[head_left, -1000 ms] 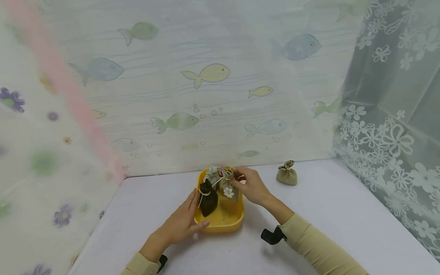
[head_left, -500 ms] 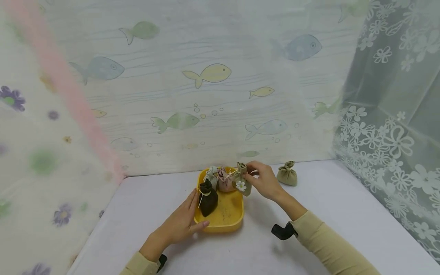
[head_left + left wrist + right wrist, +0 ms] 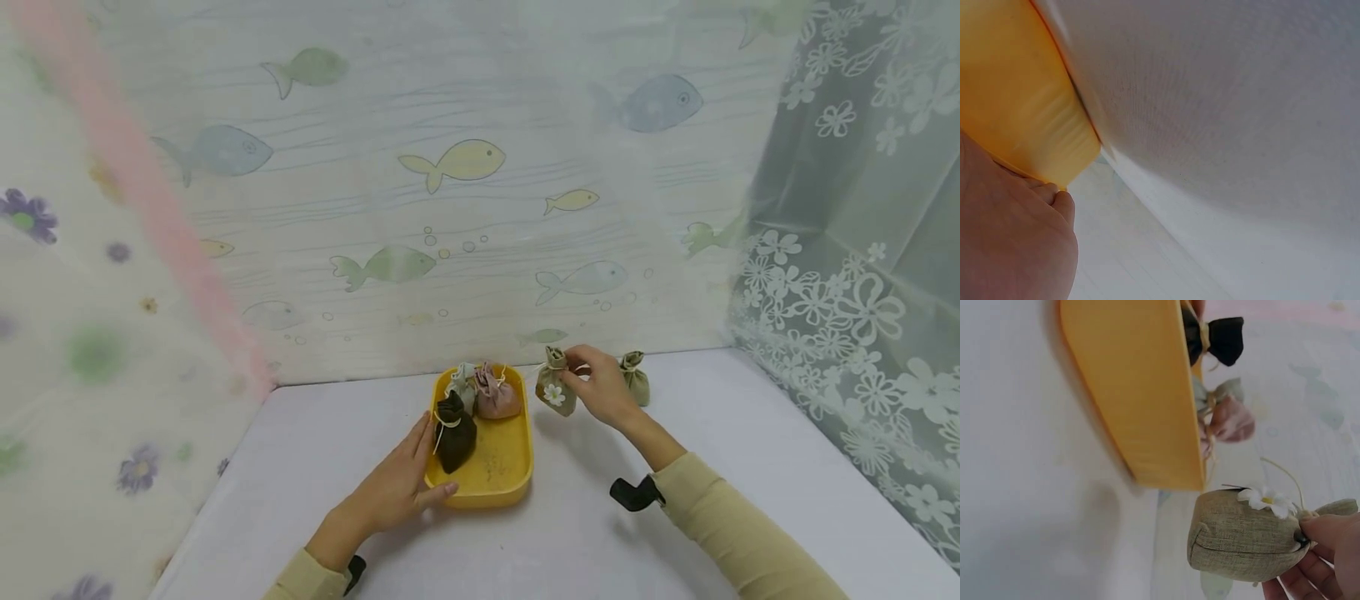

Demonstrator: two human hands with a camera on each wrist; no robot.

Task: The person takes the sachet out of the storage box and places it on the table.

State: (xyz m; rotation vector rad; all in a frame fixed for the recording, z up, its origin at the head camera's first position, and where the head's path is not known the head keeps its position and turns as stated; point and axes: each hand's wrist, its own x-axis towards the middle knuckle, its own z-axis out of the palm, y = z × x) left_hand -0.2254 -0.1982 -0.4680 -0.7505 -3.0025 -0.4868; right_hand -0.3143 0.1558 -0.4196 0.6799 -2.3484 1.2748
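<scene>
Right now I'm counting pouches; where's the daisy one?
Head view: the daisy pouch is out of the yellow tray, pinched by the right hand just right of it, beside a plain pouch.

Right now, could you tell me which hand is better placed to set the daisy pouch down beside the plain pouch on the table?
The right hand: it pinches the daisy pouch by its neck, next to the plain pouch. The left hand rests against the yellow tray.

Three pouches [image 3: 476,402] in tray [image 3: 495,492]
</scene>
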